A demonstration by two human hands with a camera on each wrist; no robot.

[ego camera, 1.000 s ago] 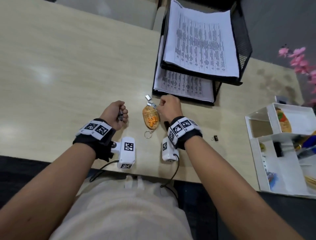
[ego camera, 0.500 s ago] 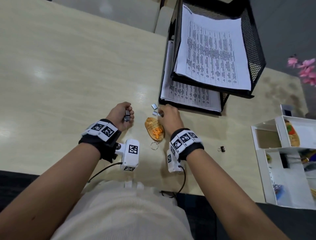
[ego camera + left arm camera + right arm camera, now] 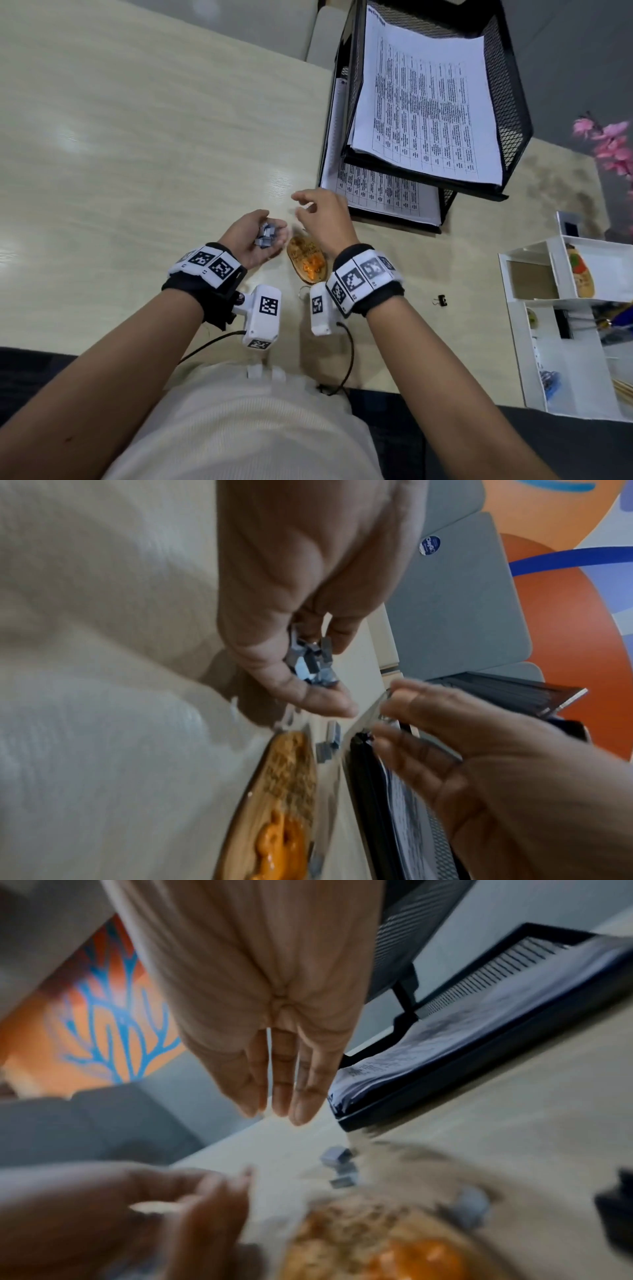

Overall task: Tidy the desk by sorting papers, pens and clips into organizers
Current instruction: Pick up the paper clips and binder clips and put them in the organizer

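Note:
My left hand (image 3: 262,240) lies palm up just above the desk, its fingers cupped round several small silver clips (image 3: 266,234); the left wrist view shows the clips (image 3: 312,661) heaped between thumb and fingers. My right hand (image 3: 318,212) hovers a little to the right of it, fingers straight and holding nothing (image 3: 284,1093). A few more loose silver clips (image 3: 339,1161) lie on the desk under the right hand, near the black mesh paper tray (image 3: 510,85). An oval brown and orange key tag (image 3: 306,262) lies between my wrists.
Printed sheets (image 3: 424,109) fill both tiers of the tray. A small black binder clip (image 3: 442,300) lies right of my right wrist. A white compartment organizer (image 3: 534,342) with assorted items stands at the right edge. Pink flowers (image 3: 613,144) stand behind it.
My left hand has turned palm up and loosened from a fist, so the clips show. My right hand has lifted off the desk and straightened its fingers.

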